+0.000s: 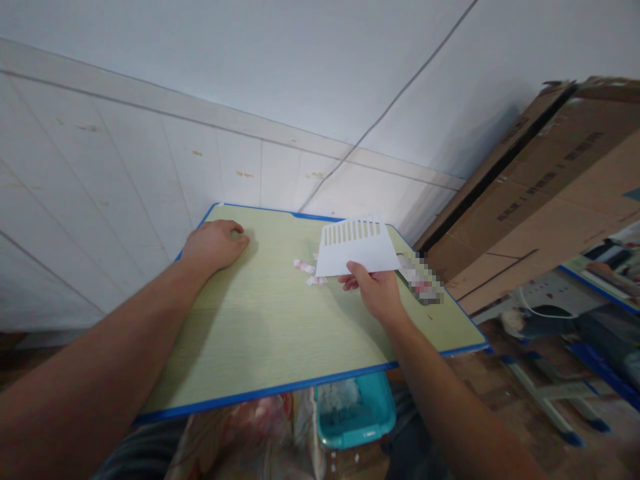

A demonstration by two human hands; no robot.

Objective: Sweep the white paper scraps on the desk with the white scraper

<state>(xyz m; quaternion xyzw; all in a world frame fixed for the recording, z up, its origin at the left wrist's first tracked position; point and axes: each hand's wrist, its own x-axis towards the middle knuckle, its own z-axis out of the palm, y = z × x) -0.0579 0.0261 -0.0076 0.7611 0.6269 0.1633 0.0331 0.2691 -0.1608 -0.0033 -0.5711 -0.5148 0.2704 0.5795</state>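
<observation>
My right hand [375, 290] grips a thin white slotted card [357, 257] by its near edge, thumb on top and fingers beneath. A row of narrow slots runs along the card's far side, and the card is tilted above the table. Over at the table's left edge rests my left hand [214, 244], fingers loosely curled, with a gap between thumb and forefinger and nothing visible in it. Small pink-and-white wrapped pieces [304, 266] lie on the table by the card's left corner, partly hidden under it.
The pale table [250, 333] has a blue rim. A blurred-out flat object [423, 283] lies on its right side. Below the front edge are a turquoise bin [355, 433] with white bits and a pinkish bag [260, 427]. Large cardboard boxes [540, 187] lean at the right.
</observation>
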